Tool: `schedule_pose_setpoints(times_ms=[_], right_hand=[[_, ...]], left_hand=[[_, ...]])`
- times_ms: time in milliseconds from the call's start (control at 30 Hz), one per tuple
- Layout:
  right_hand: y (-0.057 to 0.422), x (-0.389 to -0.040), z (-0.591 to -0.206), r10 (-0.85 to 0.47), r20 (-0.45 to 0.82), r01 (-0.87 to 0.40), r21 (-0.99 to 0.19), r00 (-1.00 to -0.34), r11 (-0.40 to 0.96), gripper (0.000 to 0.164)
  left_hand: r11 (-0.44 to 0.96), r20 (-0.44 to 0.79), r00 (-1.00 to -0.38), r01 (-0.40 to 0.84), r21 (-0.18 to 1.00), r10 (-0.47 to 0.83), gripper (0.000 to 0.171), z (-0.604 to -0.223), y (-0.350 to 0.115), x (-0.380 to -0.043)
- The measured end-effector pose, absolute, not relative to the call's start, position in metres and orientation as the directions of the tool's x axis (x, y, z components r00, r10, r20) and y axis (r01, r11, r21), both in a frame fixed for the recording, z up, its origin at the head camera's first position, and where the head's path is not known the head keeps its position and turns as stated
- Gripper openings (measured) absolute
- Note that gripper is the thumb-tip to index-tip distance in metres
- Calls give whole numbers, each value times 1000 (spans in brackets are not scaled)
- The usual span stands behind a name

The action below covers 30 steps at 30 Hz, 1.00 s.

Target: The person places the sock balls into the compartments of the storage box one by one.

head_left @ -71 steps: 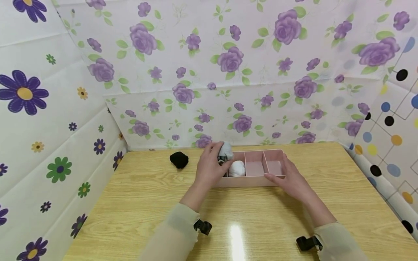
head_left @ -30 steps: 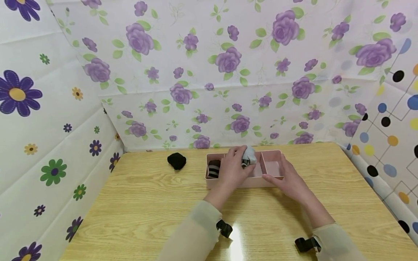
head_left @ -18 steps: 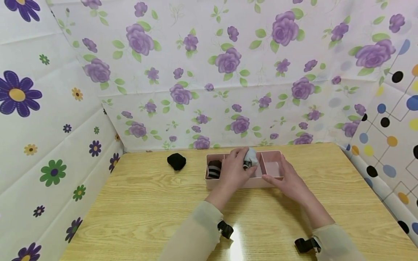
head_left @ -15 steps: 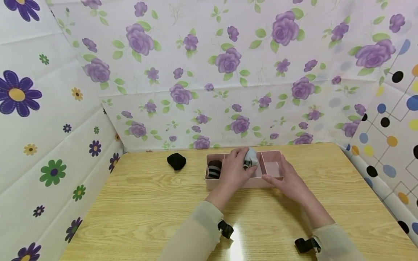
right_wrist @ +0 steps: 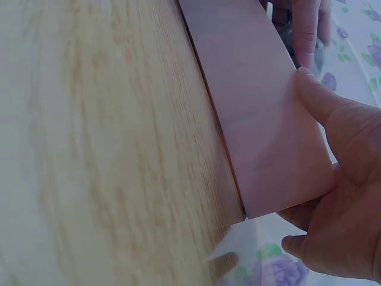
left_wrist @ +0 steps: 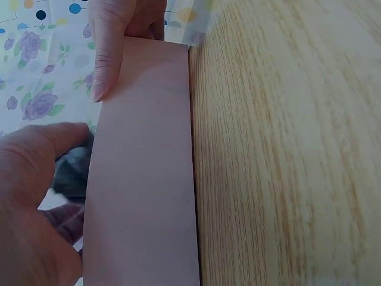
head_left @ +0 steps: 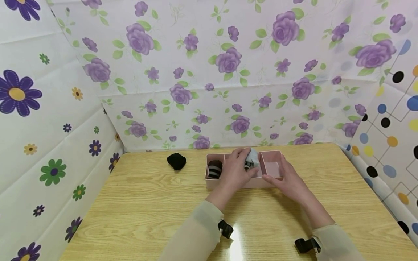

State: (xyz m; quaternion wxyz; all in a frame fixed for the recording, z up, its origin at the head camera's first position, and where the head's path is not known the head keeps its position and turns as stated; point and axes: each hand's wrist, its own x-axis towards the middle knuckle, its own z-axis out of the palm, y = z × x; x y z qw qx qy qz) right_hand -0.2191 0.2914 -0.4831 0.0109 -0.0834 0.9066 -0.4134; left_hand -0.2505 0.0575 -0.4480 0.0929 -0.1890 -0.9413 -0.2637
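A pink divided box (head_left: pixel 241 183) stands near the table's back edge. My left hand (head_left: pixel 234 170) holds a balled light-blue sock (head_left: pixel 252 156) with a dark patterned part, at the third compartment from the left. In the left wrist view, that sock (left_wrist: pixel 74 173) shows dimly between thumb and fingers, behind the box's front wall (left_wrist: pixel 143 161). My right hand (head_left: pixel 289 177) grips the box's right end, its thumb at the front rim, as the right wrist view also shows. A brown sock with grey and black stripes (head_left: pixel 214 169) sits in the leftmost compartment. The second compartment is mostly hidden by my left hand.
A balled black item, likely a sock (head_left: pixel 176 161), lies on the wooden table (head_left: pixel 147 210) left of the box. Floral cloth (head_left: pixel 196 108) rises behind the table, with patterned cloth on both sides as well.
My left hand has carried the light-blue sock rightward from the box's left part to the third compartment, uncovering the striped sock and covering a white one. My right hand stays on the box end.
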Motion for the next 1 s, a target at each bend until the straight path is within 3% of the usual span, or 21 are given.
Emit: schedule_pose_setpoints(times_ms=[567,1000], right_hand=[[290,-219,-482,-154,26,-119,-762,-988,637,126],[291,-221,-485,-142,15,-107,-736,-990,668,128]], left_hand=[[785,326,-891,439,437,316,68,-440,42,-246],[759,338,-903,411,505,264,71,-433,13,-243]])
